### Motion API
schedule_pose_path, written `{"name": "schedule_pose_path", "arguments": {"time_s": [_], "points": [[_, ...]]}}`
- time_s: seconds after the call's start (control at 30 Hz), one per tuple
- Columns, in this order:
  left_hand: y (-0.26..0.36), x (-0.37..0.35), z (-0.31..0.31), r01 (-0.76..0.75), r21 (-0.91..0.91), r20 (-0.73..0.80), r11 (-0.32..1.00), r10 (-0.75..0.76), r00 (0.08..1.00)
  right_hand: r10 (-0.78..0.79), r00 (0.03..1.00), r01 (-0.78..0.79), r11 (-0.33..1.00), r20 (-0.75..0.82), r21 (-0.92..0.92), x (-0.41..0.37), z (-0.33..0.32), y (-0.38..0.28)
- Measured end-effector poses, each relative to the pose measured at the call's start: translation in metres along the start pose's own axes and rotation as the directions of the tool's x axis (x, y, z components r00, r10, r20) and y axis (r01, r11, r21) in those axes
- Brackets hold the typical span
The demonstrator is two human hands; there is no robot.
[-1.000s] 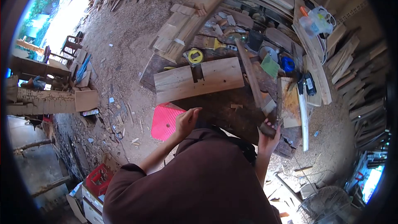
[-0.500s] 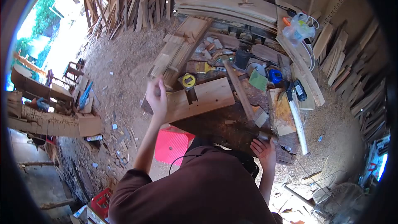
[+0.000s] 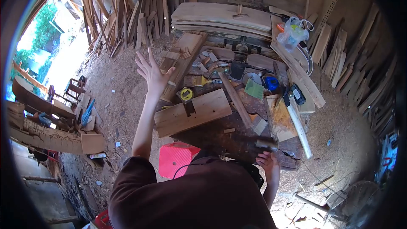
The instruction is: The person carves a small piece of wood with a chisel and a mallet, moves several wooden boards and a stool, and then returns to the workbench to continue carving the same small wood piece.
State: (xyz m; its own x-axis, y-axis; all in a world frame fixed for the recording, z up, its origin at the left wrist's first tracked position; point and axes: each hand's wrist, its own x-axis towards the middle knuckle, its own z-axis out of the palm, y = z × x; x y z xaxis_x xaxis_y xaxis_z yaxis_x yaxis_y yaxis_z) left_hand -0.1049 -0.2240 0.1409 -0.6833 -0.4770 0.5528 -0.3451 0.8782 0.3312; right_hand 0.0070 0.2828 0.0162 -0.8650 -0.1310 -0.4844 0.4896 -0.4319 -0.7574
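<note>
My left hand (image 3: pixel 154 75) is raised with its fingers spread, holding nothing. It is beside the stacked wooden pieces (image 3: pixel 169 59) at the left of the workbench. Closer to me lies a flat board (image 3: pixel 195 112) with a dark notch cut in its upper edge. My right hand (image 3: pixel 269 164) is at the bench's near edge, fingers loosely parted and slightly curled. Just above its fingertips is a short dark cylindrical object (image 3: pixel 267 144), smeared by motion. A gap between fingers and cylinder is hard to judge.
A yellow tape measure (image 3: pixel 186 94), a brush with a yellow handle (image 3: pixel 203 81), a blue tape measure (image 3: pixel 271 83) and a hammer with a pale handle (image 3: pixel 300 123) lie on the cluttered bench. A pink stool (image 3: pixel 176 161) stands below it. Planks (image 3: pixel 224 15) are stacked behind.
My left hand has moved up and away from the notched board's left end, and its fingers have spread. The right hand has dropped slightly from the cylinder. The view has shifted a little.
</note>
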Motion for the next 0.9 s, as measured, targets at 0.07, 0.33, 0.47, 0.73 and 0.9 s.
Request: {"name": "schedule_pose_path", "arguments": {"time_s": [0.07, 0.33, 0.47, 0.73, 0.9], "points": [[0.006, -0.007, -0.009, 0.061, 0.037, -0.035, 0.997, -0.06, 0.998, -0.016, 1.0, 0.016, 0.999, 0.005, -0.039, 0.003, 0.002, 0.001], [-0.051, -0.055, -0.053, 0.232, 0.048, -0.252, 0.972, -0.213, 0.944, -0.005, 0.994, 0.05, 0.914, 0.111, -0.403, 0.001, 0.06, -0.034], [-0.082, -0.095, -0.075, -0.022, -0.232, -0.623, 0.972, -0.132, 0.771, -0.01, 0.947, 0.191, 0.82, 0.321, -0.54, 0.007, 0.109, -0.044], [-0.111, -0.25, -0.158, 0.631, -0.069, -0.463, 0.773, -0.585, 0.666, 0.244, 0.644, 0.458, 0.635, 0.725, -0.622, 0.034, 0.183, -0.015], [-0.087, -0.336, -0.187, 0.629, 0.126, -0.23, 0.767, -0.594, 0.77, 0.291, 0.501, 0.601, 0.561, 0.815, -0.569, 0.007, 0.215, 0.016]]}}
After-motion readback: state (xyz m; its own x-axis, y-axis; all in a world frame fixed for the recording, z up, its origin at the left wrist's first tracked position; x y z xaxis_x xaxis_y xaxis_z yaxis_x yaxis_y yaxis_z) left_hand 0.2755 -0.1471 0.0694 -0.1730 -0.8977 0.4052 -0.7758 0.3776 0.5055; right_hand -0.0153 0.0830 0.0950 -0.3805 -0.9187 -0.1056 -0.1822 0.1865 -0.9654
